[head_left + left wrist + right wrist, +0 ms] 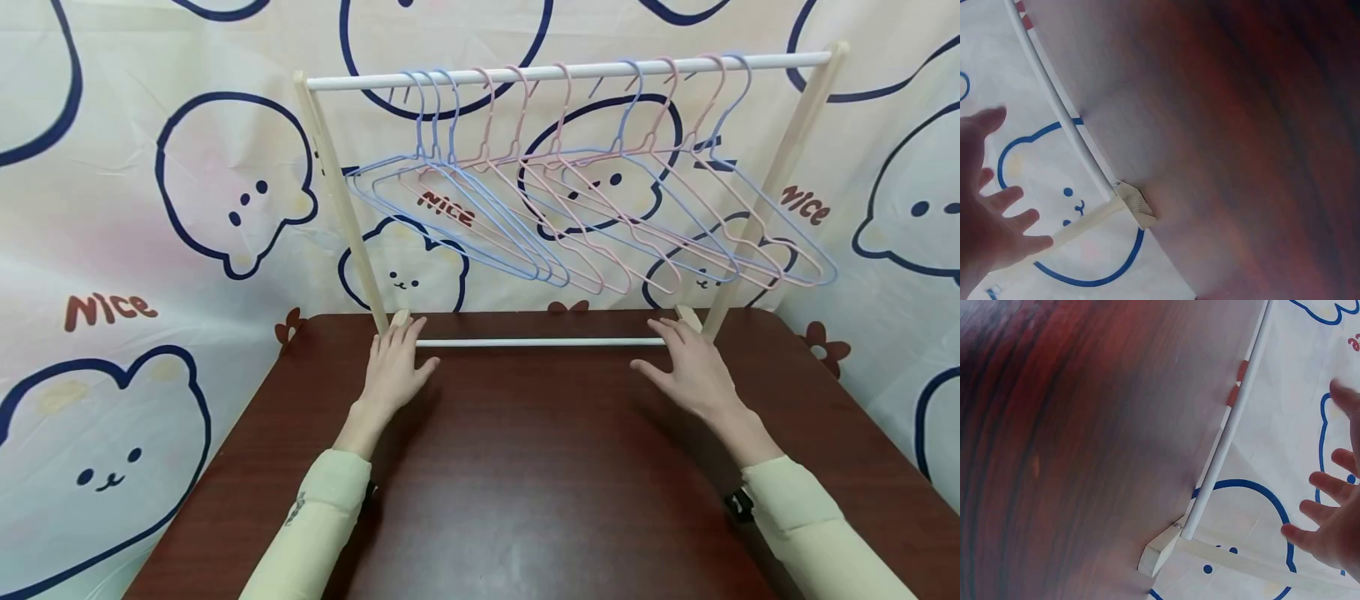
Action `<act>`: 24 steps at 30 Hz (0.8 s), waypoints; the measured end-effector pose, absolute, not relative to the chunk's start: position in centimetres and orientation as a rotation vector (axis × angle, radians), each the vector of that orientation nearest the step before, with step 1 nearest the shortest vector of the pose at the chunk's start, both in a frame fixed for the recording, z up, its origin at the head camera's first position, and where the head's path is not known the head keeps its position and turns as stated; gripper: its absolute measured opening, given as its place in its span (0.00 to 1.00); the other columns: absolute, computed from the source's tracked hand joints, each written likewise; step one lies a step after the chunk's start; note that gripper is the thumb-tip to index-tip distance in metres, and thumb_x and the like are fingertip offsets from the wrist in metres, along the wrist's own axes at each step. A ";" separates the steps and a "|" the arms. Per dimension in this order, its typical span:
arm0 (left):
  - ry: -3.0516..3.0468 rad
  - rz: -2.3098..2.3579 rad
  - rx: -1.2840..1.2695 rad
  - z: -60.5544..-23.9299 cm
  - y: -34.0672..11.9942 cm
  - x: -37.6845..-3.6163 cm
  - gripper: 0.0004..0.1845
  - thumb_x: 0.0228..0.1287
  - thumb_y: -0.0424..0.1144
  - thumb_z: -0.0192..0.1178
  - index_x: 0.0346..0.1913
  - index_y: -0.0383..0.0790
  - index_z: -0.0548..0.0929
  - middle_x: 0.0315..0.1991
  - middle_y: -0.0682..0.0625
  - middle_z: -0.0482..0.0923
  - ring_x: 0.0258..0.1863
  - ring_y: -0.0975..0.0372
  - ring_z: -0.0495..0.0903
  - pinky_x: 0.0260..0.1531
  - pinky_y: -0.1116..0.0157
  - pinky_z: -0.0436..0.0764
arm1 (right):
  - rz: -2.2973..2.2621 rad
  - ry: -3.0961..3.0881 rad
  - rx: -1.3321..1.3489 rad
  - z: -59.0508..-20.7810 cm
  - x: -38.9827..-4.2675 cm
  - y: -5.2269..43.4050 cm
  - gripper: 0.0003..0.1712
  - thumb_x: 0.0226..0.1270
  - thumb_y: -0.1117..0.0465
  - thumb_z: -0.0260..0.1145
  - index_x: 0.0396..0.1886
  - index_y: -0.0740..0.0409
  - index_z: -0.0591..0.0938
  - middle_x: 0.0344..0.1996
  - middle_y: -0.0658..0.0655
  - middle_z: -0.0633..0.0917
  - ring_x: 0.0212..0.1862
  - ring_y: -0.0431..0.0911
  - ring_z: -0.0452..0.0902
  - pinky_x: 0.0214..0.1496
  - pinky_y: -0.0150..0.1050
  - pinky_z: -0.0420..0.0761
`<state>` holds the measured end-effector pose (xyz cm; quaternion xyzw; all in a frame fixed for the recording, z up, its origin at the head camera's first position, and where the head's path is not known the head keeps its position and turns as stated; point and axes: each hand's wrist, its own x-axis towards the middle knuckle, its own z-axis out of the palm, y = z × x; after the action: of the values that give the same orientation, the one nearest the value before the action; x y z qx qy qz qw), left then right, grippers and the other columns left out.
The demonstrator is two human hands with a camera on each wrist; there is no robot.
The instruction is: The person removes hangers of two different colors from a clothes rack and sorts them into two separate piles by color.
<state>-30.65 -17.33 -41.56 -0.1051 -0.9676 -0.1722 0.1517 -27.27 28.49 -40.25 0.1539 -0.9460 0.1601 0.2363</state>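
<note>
Two open hands here, left hand and right hand, fingers straight, resting by the feet of a small clothes rack at the worktop's far edge. Looks light and tippy; I'd grab the wooden uprights. Loose plastic hangers would swing, and the backdrop curtain sits right behind.

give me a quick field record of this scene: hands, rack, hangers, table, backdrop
left hand: left hand open, fingers straight, at the rack's left foot
right hand: right hand open, fingers spread, near the right foot
rack: small wooden rack with white top rail and white bottom bar, standing at the table's far edge
hangers: blue and pink wire hangers hooked on the top rail, all bare
table: dark red-brown wooden table
backdrop: cartoon bear cloth printed with "Nice"
sleeves: pale yellow-green sleeves
</note>
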 end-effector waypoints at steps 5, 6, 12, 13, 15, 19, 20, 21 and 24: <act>-2.635 -0.717 -0.183 -41.4 -18.3 -31.1 0.30 0.66 0.44 0.62 0.70 0.42 0.69 0.65 0.39 0.72 0.61 0.42 0.72 0.65 0.42 0.67 | 0.510 -2.500 0.409 -40.0 -26.6 28.7 0.34 0.62 0.53 0.72 0.64 0.62 0.75 0.58 0.68 0.79 0.58 0.66 0.75 0.53 0.66 0.75; -2.609 -0.766 -0.150 -41.4 -18.5 -31.2 0.29 0.66 0.43 0.61 0.68 0.42 0.71 0.63 0.38 0.73 0.60 0.42 0.73 0.63 0.43 0.69 | 0.516 -2.491 0.404 -39.9 -26.4 28.7 0.33 0.62 0.55 0.72 0.64 0.62 0.75 0.57 0.69 0.79 0.58 0.66 0.75 0.53 0.67 0.75; -2.462 -1.070 -0.036 -41.2 -20.3 -32.0 0.23 0.68 0.39 0.58 0.63 0.35 0.72 0.57 0.38 0.74 0.56 0.45 0.77 0.56 0.47 0.77 | 0.535 -2.450 0.382 -39.5 -25.7 29.3 0.30 0.62 0.58 0.72 0.63 0.62 0.76 0.54 0.68 0.80 0.55 0.65 0.74 0.50 0.65 0.75; -2.442 -1.113 -0.036 -41.1 -20.6 -32.1 0.23 0.68 0.38 0.58 0.64 0.35 0.72 0.57 0.38 0.74 0.55 0.46 0.78 0.56 0.48 0.78 | 0.539 -2.444 0.379 -39.4 -25.6 29.4 0.30 0.62 0.59 0.72 0.62 0.62 0.76 0.53 0.68 0.80 0.53 0.64 0.74 0.49 0.65 0.75; -2.414 -1.177 -0.034 -41.1 -21.2 -32.4 0.24 0.68 0.36 0.59 0.65 0.34 0.71 0.57 0.38 0.73 0.54 0.47 0.79 0.55 0.50 0.80 | 0.545 -2.433 0.374 -39.3 -25.4 29.7 0.30 0.62 0.59 0.72 0.62 0.62 0.76 0.51 0.67 0.81 0.52 0.64 0.74 0.48 0.64 0.75; -2.393 -1.216 0.024 -40.8 -22.0 -32.8 0.26 0.68 0.36 0.58 0.67 0.37 0.68 0.57 0.38 0.74 0.52 0.48 0.82 0.51 0.51 0.82 | 0.570 -2.432 0.351 -38.9 -25.0 30.5 0.27 0.63 0.58 0.71 0.59 0.63 0.78 0.48 0.66 0.82 0.50 0.62 0.75 0.48 0.64 0.75; -2.390 -1.218 0.043 -40.8 -22.1 -32.9 0.26 0.68 0.37 0.58 0.67 0.37 0.67 0.57 0.38 0.75 0.52 0.48 0.82 0.51 0.51 0.82 | 0.575 -2.439 0.341 -38.7 -24.9 30.7 0.26 0.64 0.57 0.71 0.59 0.63 0.79 0.47 0.66 0.82 0.50 0.62 0.75 0.47 0.64 0.75; -2.391 -1.217 0.060 -40.7 -22.2 -33.0 0.26 0.69 0.37 0.57 0.67 0.38 0.67 0.57 0.39 0.75 0.52 0.48 0.82 0.51 0.51 0.82 | 0.582 -2.449 0.328 -38.5 -24.8 31.0 0.25 0.65 0.56 0.70 0.58 0.63 0.79 0.47 0.66 0.82 0.49 0.62 0.75 0.46 0.64 0.75; -2.403 -1.219 0.080 -40.6 -22.6 -33.3 0.26 0.69 0.38 0.56 0.68 0.39 0.66 0.57 0.39 0.76 0.53 0.48 0.82 0.52 0.50 0.82 | 0.606 -2.479 0.288 -38.1 -24.6 31.9 0.23 0.68 0.54 0.67 0.56 0.64 0.80 0.45 0.66 0.82 0.49 0.62 0.75 0.47 0.63 0.73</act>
<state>-33.30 -22.56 -40.65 0.0291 -0.8693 -0.4411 0.2210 -24.60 31.93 -38.06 0.1076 -0.9259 0.2264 0.2827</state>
